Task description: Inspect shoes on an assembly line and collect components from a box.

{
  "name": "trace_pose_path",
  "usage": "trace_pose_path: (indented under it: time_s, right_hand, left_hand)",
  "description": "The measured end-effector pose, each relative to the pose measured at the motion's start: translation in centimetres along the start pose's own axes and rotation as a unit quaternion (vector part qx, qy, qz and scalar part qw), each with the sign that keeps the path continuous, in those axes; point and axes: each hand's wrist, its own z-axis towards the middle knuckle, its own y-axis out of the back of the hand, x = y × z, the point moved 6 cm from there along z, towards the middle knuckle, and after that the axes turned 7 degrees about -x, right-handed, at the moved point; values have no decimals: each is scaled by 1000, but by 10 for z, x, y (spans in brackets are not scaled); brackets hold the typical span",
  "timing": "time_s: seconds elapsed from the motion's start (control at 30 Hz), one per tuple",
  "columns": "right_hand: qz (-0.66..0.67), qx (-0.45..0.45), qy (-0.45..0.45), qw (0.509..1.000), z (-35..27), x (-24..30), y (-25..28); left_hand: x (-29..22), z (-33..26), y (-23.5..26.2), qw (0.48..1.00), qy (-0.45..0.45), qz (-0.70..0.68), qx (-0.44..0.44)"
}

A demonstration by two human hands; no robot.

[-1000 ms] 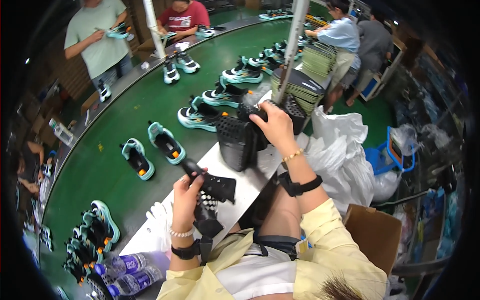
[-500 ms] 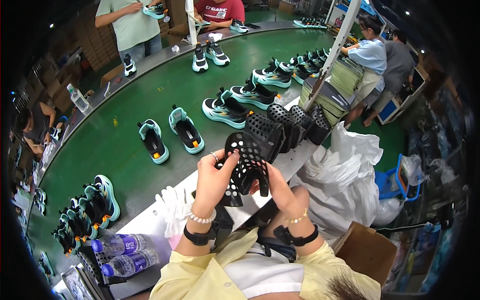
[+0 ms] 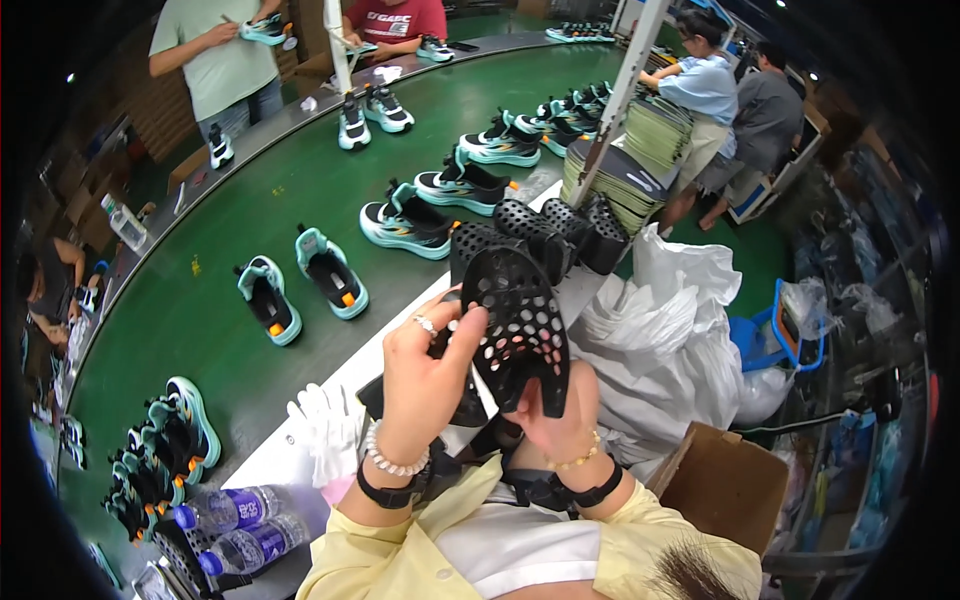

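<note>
A black perforated plastic shoe insert [image 3: 512, 310] is held up in front of me, its rounded end up and its forked end down. My right hand [image 3: 568, 415] grips it from below, with fingers showing through the holes. My left hand [image 3: 425, 365] is closed at its left edge, thumb against the rim; its other fingers are partly hidden. Another dark piece [image 3: 468, 408] shows under my left hand; I cannot tell whether it is held. Just beyond, several like inserts [image 3: 537, 232] stand in a row at the table edge.
Black and turquoise sneakers [image 3: 333, 275] stand along the green conveyor [image 3: 190, 330]. White gloves [image 3: 328, 425] and two water bottles [image 3: 262, 545] lie to the left. Right are a white sack [image 3: 650, 350], a cardboard box [image 3: 722, 490] and a pole [image 3: 615, 110]. Several people work around.
The insert has turned more upright and shows more of its length. My right hand has rolled underneath it, palm up. The whole view has shifted, so the surroundings sit further left.
</note>
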Motion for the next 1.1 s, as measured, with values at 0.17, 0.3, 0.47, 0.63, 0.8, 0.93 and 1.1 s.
trace_pose_path:
  time_s: [0.17, 0.3, 0.47, 0.63, 0.8, 0.93, 1.1]
  right_hand:
    - [-117, -101, 195, 968, 19, 82, 10]
    - [-482, -175, 577, 636, 28, 171, -29]
    - [-804, -154, 487, 305, 94, 129, -80]
    - [-895, -46, 395, 200, 133, 104, -48]
    - [-747, -24, 414, 520, 66, 110, -76]
    - [-692, 138, 404, 583, 27, 69, -83]
    - [-457, 87, 247, 850, 43, 47, -43]
  left_hand:
    - [22, 8, 3, 987, 52, -149, -8]
    - [45, 11, 23, 959, 82, -251, -98]
    - [63, 14, 26, 929, 151, -312, -128]
    - [69, 14, 23, 919, 150, -352, -98]
    - [57, 13, 21, 916, 136, -367, -90]
    - [52, 14, 9, 916, 121, -373, -82]
    - [34, 11, 4, 895, 118, -427, -50]
